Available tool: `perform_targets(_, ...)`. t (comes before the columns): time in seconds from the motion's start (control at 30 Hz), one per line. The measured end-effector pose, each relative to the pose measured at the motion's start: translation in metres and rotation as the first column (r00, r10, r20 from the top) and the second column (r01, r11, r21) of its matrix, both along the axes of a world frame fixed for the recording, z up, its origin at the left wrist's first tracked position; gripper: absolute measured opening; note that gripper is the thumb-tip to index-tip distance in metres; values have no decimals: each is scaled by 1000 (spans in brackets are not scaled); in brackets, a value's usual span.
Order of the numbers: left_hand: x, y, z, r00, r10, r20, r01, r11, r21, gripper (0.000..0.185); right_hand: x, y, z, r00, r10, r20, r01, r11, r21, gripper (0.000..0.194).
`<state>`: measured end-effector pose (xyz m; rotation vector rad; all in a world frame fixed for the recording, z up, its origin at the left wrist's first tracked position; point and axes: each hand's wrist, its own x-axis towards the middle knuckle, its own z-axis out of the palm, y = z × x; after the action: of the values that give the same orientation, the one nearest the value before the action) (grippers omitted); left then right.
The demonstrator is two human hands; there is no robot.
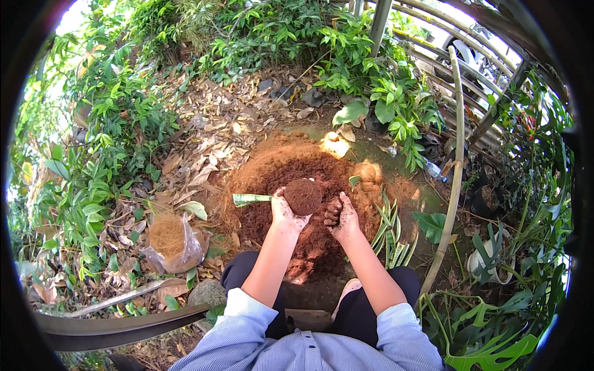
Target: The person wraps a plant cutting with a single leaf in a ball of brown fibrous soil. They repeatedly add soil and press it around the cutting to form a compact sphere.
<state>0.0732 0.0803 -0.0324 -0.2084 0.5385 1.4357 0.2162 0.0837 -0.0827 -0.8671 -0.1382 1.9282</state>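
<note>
My left hand (285, 211) cradles a round mass of dark brown potting mix (302, 197); whether a pot surrounds it is hidden. A green variegated leaf (252, 199) sticks out leftward past that hand. To its right, my right hand (342, 218) is apart from the mass, fingers curled in and thumb raised. Dark crumbs coat both hands, and I cannot see whether any mix is inside the right palm. Beneath them spreads a heap of reddish-brown coir-like mix (320, 250), ringed by lighter fibre (267, 155). Several snake plant leaves (394, 234) lie right of the heap.
A clear plastic bag (185, 246) of tan fibre (168, 235) sits at left, near a grey stone (207, 294). At right, a bamboo pole (452, 185) slants beside a plastic bottle (434, 169) and a white pot (489, 264). Dry leaves (213, 125) and shrubs (287, 41) lie beyond.
</note>
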Motion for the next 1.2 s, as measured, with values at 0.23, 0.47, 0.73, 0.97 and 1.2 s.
perform_targets(0.23, -1, -2, 2, 1000, -20, -23, 20, 1000, 2, 40, -3, 0, -2, 1000, 0, 26, 0, 1000, -20, 41)
perform_targets(0.47, 0, -3, 2, 997, -44, -61, 44, 999, -3, 42, -9, 5, -20, 993, -111, 46, 113, 993, -46, 30)
perform_targets(0.73, 0, -3, -2, 998, -50, -41, 52, 998, 30, 41, -9, 5, -33, 990, -99, 101, 95, 995, 41, 20)
perform_targets(0.97, -1, -2, -1, 999, -38, -23, 38, 999, 2, 38, -6, 3, -16, 998, -56, 27, 60, 983, -174, 34)
perform_targets(1.2, -1, -1, -5, 999, -30, -19, 30, 999, -14, 38, -8, -2, -4, 992, -76, 100, 88, 988, -125, 35)
